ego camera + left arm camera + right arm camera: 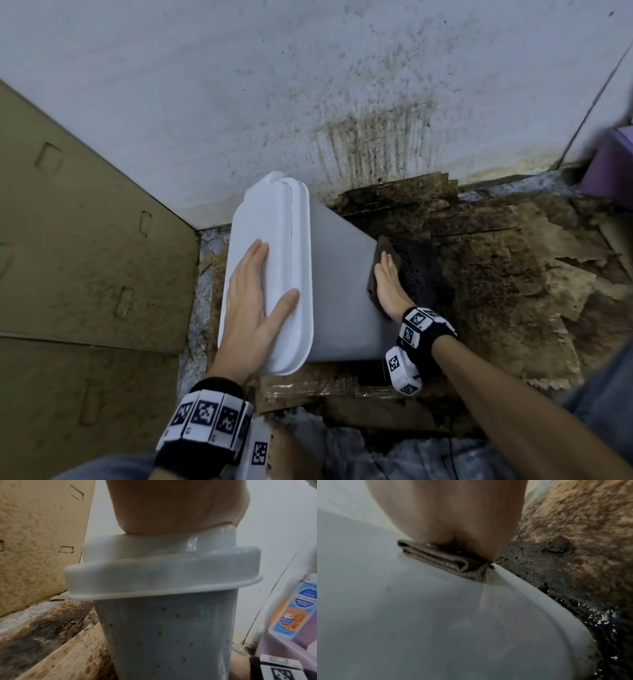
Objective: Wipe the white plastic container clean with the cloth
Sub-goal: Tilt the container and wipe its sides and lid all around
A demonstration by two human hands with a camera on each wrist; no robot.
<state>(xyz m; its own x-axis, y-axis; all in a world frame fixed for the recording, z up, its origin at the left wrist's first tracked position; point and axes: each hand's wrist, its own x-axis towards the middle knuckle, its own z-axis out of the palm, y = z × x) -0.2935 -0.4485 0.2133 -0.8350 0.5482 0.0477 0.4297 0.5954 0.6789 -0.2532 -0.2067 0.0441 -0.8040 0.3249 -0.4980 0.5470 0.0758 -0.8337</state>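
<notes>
A tall white plastic container (339, 291) with a white lid (270, 246) stands on dirty cardboard by the wall. My left hand (255, 298) lies flat on the lid with straight fingers. My right hand (387, 277) presses a folded brown cloth (382, 253) flat against the container's right side near its base. In the left wrist view the container wall (171, 635) shows small brown spots under the lid (163, 572). In the right wrist view the folded cloth (440, 559) lies under my palm (453, 513) on the white wall (402, 615).
Stained wet cardboard (496, 274) covers the floor to the right, with a dark wet patch (418, 270) next to the container. A cardboard box (85, 240) stands left. A stained white wall (308, 85) is behind. A purple item (609, 168) sits far right; a labelled bottle (291, 608) too.
</notes>
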